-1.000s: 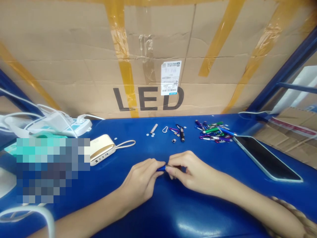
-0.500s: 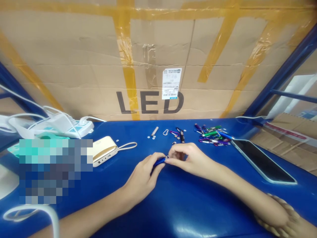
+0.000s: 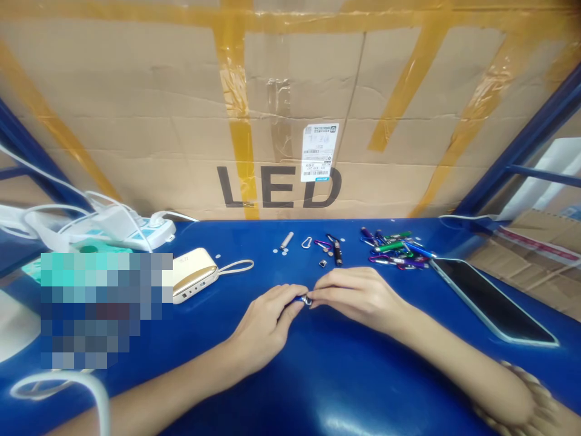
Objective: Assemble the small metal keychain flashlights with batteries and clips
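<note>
My left hand (image 3: 267,321) and my right hand (image 3: 358,297) meet at the middle of the blue table, fingertips nearly touching. Between them they pinch a small blue metal tube (image 3: 299,298), perhaps a mini pen light, with a small silver ring (image 3: 308,300) at its end. My left fingers hold the tube, and my right thumb and forefinger hold the ring end. Most of the tube is hidden by my fingers. Beyond my hands lie a black mini flashlight (image 3: 338,253) and a silver cylinder (image 3: 285,240).
A heap of coloured pens with carabiners (image 3: 394,249) lies at the far right of the blue table (image 3: 345,375), near a black smartphone (image 3: 492,301). A gold power bank (image 3: 195,274) and a white power strip (image 3: 136,233) with cables sit left. A taped cardboard box (image 3: 272,121) stands behind.
My hands have shifted slightly and the blue tube now shows less between my fingers, with its silver ring visible. The view has tilted a little.
</note>
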Demonstrator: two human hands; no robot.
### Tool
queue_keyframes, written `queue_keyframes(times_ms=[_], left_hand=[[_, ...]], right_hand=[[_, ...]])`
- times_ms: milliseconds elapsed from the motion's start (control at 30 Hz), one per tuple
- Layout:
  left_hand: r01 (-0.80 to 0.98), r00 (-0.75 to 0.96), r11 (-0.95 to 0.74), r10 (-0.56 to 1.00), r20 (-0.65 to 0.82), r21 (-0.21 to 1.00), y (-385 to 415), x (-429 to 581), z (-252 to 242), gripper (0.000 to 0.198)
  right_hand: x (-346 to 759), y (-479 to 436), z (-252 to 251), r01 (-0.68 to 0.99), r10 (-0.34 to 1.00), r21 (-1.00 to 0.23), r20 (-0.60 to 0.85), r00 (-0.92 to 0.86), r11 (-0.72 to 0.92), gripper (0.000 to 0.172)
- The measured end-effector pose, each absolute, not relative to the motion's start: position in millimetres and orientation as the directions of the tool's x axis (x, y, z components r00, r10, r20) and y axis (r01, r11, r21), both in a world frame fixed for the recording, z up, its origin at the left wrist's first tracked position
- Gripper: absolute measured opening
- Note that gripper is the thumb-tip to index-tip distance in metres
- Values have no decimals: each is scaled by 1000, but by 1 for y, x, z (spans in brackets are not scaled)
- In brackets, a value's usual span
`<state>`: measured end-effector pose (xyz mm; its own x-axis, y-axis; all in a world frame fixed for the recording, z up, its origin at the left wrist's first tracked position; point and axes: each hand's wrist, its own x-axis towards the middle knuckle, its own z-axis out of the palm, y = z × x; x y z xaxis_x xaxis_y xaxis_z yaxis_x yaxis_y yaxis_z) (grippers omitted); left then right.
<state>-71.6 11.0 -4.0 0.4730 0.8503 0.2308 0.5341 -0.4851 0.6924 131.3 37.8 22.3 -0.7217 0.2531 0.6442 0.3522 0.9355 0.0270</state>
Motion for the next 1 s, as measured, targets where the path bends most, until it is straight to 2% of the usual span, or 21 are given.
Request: queue_keyframes(times_ms=[133,233,333,400,467,567,633,700,767,833,1000], left_hand=[[535,502,-517,830,240,668,11,-72,-5,20],[521,482,-484,847,227,703,10,-72,-9,12],[497,476,-518,833,281,696,8,-73,-15,6],[493,505,-621,775,381,609,8,-73,-18,11],[503,548,-730,684,482,463,8,-73,-19,17],[520,602,-822,547,582,234,8,-72,-18,24],[536,618,-833,498,608,137,9,-72,-17,26],[556,634,-825,497,592,97,10,-72,-17,25],[570,656,-814,534,533,112,11,-73,-18,24],[584,663,-794,586,467,168,11,-72,-19,24],[628,597,-666,744,300,403,7,-69,-14,16]], right_hand=[[131,36,27,360,216,140,586,-781,923,19],[131,33,30,371,224,216,501,-836,903,28],[130,30,30,384,224,303,449,-865,872,34],[130,28,27,383,220,329,438,-872,863,36],[128,25,22,379,225,307,436,-872,873,35],[123,23,16,380,290,159,408,-866,911,36],[120,22,14,404,398,-65,371,-839,912,35],[117,22,14,437,540,-349,296,-788,829,31],[116,25,16,457,646,-574,174,-743,680,28],[117,29,18,464,687,-701,51,-725,541,27],[126,39,22,452,673,-822,-118,-730,346,35]])
